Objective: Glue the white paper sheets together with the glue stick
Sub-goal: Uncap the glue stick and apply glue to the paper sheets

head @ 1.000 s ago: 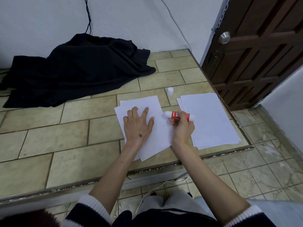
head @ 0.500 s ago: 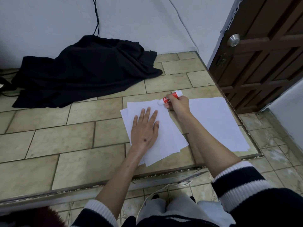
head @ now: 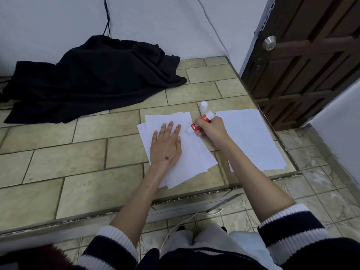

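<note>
I'm gripping the glue stick in my right hand, its long axis slanting near-left, tip touching the top sheet. My left hand is lying flat, fingers straight, pinning that sheet just left of the tip.

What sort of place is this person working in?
Probably a home entryway: they work on a raised beige tiled floor beside a dark wooden door with a metal knob, and a black cloth lies heaped against the white wall.
</note>
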